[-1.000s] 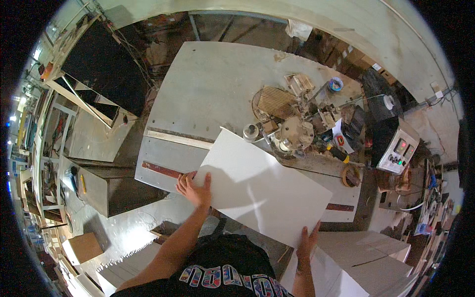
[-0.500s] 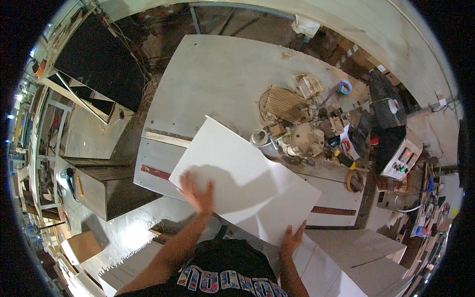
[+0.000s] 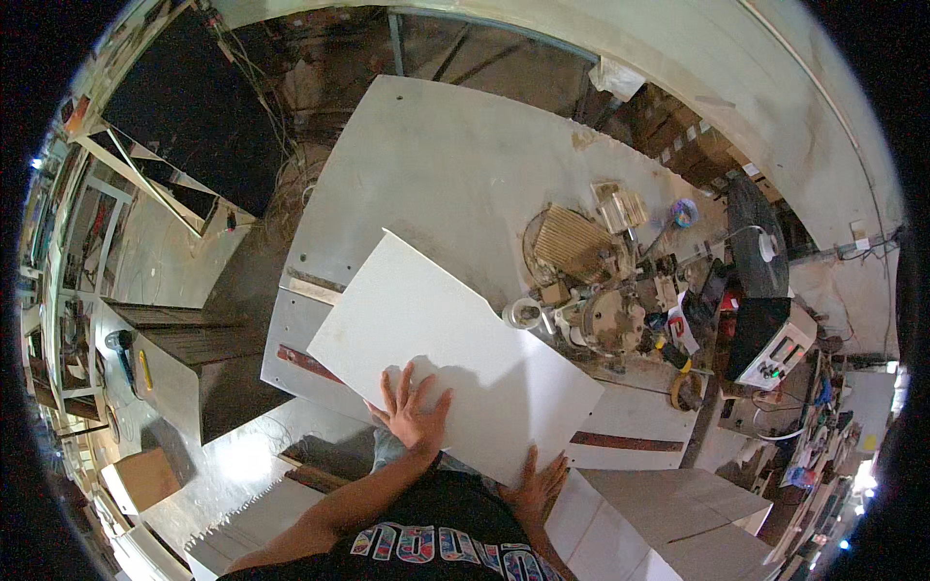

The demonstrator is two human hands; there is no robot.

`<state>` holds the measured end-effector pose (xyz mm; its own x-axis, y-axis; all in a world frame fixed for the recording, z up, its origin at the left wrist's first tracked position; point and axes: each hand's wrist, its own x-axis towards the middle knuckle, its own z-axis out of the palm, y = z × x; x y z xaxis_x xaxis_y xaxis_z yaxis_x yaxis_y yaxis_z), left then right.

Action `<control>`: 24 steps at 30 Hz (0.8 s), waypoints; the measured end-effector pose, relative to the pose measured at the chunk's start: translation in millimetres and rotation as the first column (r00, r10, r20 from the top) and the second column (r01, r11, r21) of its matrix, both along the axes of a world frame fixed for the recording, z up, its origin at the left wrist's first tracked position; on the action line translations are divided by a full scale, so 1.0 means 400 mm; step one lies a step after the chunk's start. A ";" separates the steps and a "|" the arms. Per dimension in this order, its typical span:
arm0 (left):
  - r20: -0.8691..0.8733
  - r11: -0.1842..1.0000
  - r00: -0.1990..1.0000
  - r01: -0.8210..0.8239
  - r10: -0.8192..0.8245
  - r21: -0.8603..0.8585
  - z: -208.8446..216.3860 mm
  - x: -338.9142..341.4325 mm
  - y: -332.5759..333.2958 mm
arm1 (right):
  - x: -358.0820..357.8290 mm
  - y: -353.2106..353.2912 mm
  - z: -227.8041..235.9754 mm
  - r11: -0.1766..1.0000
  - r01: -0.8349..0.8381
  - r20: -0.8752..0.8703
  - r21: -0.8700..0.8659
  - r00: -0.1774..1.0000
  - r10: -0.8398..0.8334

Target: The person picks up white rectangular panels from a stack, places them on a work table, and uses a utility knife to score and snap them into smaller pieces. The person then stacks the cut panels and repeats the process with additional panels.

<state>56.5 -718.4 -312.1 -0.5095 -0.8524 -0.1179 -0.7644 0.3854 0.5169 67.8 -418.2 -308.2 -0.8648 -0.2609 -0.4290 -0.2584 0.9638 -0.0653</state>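
A white rectangular panel point(image 3: 446, 320) lies slantwise across the near part of a grey worktable, one long edge against the machine's pale round part point(image 3: 523, 314). My left hand point(image 3: 414, 412) rests on the panel near its close edge, fingers spread flat. At the panel's near right corner, my right hand point(image 3: 536, 484) touches the edge with its fingers stretched out. A dusty machine point(image 3: 605, 320) with a ribbed motor housing point(image 3: 572, 240) stands on the table just beyond the panel.
The grey worktable point(image 3: 436, 145) stretches away from me. Right of the machine are a tape roll point(image 3: 688, 391) and a control box point(image 3: 780, 351). White panels point(image 3: 620, 528) are stacked at lower right. On the left stands a cabinet-like box point(image 3: 184, 373) with a yellow cutter point(image 3: 145, 369).
The panel has shifted left along the machine. My left hand has moved right and nearer on the panel, its fingers now spread wider. My right hand has come left with the panel's corner.
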 end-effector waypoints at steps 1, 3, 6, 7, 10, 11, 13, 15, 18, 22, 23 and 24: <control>-0.004 1.000 1.000 0.003 -0.003 -0.014 -0.003 0.005 -0.019 | 0.001 -0.013 -0.005 1.000 -0.021 0.021 0.014 1.000 0.021; -0.011 0.999 1.000 0.011 -0.012 -0.049 -0.012 0.015 -0.066 | 0.004 -0.039 -0.008 0.998 -0.054 0.043 0.027 0.998 0.053; 0.006 0.999 1.000 0.012 -0.012 -0.041 -0.024 0.034 -0.122 | 0.009 -0.067 -0.002 0.995 -0.082 0.056 -0.064 0.995 0.086; -0.024 0.997 0.999 0.024 -0.026 -0.079 -0.027 0.037 -0.140 | 0.007 -0.068 0.002 0.983 -0.082 0.070 -0.165 0.993 0.095; -0.046 0.991 0.998 0.034 -0.040 -0.131 -0.033 0.039 -0.190 | 0.005 -0.109 -0.029 0.962 -0.133 -0.073 -0.238 0.990 0.118; -0.038 0.992 0.999 0.026 -0.031 -0.127 -0.033 0.039 -0.205 | 0.003 -0.127 -0.048 0.973 -0.123 -0.071 -0.196 0.991 0.111; -0.043 0.993 0.999 0.016 -0.021 -0.115 -0.031 0.041 -0.236 | 0.003 -0.161 -0.078 0.962 -0.206 -0.260 -0.182 0.953 0.155; -0.067 0.995 0.998 0.007 -0.014 -0.098 -0.029 0.044 -0.270 | 0.008 -0.190 -0.088 0.955 -0.216 -0.274 -0.201 0.949 0.157; -0.066 0.988 0.998 -0.008 -0.003 -0.152 -0.036 0.049 -0.323 | 0.005 -0.228 -0.070 0.940 -0.177 -0.178 -0.293 0.976 0.129; -0.086 0.976 0.994 -0.077 0.061 -0.204 -0.070 0.062 -0.454 | -0.017 -0.282 -0.055 0.944 -0.214 -0.209 -0.252 0.964 0.163; -0.099 0.975 0.992 -0.094 0.075 -0.201 -0.079 0.072 -0.499 | -0.020 -0.294 -0.057 0.946 -0.239 -0.238 -0.219 0.953 0.186; -0.127 0.970 0.988 -0.109 0.083 -0.215 -0.090 0.081 -0.552 | -0.021 -0.305 -0.060 0.936 -0.246 -0.253 -0.250 0.950 0.182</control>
